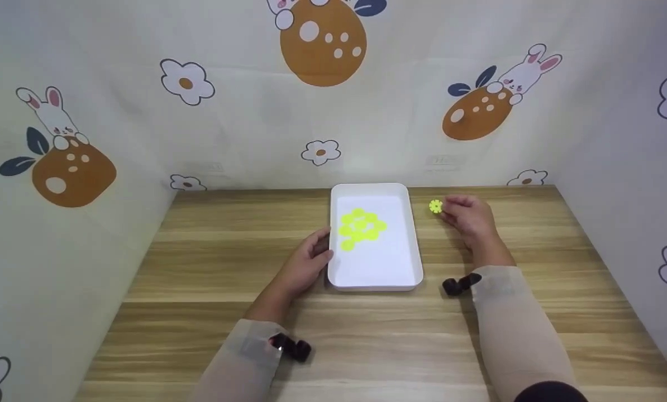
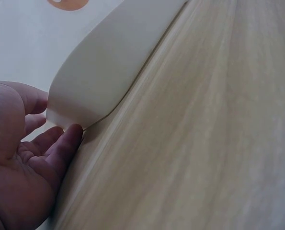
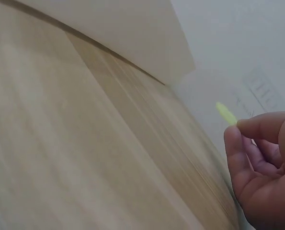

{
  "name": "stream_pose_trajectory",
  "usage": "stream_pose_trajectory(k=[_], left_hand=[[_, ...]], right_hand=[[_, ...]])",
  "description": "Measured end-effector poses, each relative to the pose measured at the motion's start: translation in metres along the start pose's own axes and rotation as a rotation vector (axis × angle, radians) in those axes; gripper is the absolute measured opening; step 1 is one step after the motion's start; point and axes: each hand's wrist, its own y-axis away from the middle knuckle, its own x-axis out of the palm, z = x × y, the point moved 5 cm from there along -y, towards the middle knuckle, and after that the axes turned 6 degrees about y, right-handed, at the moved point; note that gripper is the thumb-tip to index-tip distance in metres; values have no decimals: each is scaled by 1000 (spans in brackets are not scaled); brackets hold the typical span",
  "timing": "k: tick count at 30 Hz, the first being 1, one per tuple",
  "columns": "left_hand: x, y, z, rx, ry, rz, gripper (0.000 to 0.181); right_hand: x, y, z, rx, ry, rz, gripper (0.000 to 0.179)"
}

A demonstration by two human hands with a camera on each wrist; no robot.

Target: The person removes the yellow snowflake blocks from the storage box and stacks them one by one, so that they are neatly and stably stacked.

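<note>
The right hand pinches one yellow disc between thumb and finger, to the right of the tray; the left hand touches the tray's left side, thumb and fingers apart; in the tray lie other discs, grouped; the table is wooden.

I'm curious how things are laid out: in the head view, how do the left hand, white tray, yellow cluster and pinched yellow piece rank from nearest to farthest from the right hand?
Going by nearest edges, from the right hand:
1. Pinched yellow piece: at its fingertips.
2. White tray: left.
3. Yellow cluster: inside the tray.
4. Left hand: tray's left side.
</note>
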Motion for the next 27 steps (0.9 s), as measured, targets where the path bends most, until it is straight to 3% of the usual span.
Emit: stream_pose_trajectory(k=[27], left_hand=[[0, -2, 4, -2, 32, 23, 61]], right_hand=[[-3, 5, 3, 15, 229, -99, 41]])
